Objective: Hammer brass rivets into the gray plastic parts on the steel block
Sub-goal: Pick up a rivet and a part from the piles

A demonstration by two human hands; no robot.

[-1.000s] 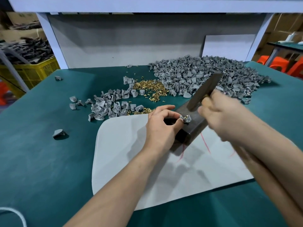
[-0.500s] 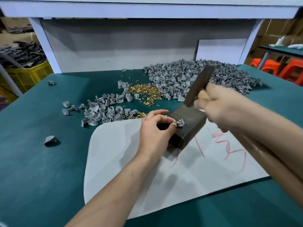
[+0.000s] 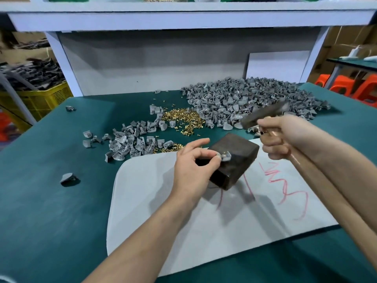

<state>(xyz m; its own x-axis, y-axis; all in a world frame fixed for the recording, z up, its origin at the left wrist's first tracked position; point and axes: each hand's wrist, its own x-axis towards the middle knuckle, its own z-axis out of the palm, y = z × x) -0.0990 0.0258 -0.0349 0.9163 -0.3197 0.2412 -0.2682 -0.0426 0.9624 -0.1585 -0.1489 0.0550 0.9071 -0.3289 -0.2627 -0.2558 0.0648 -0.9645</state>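
Note:
A dark steel block (image 3: 234,158) sits on a pale mat (image 3: 183,221). On the block's near left corner lies a gray plastic part (image 3: 226,157) with a brass rivet (image 3: 223,154) standing in it. My left hand (image 3: 193,166) pinches that part between thumb and fingertips. My right hand (image 3: 285,135) grips the wooden handle of a hammer (image 3: 263,115), whose blurred head is raised above and to the right of the block. A heap of brass rivets (image 3: 183,121) lies behind the block.
A large pile of gray parts (image 3: 255,99) covers the back right of the green table (image 3: 51,201); a smaller pile (image 3: 130,141) lies at the left. Single parts (image 3: 68,177) lie apart. A yellow crate (image 3: 36,101) stands at the far left, orange stools (image 3: 346,84) at the right.
The hammer has swung up and to the right, away from the block. My left hand keeps its pinch on the part. The camera has tilted slightly.

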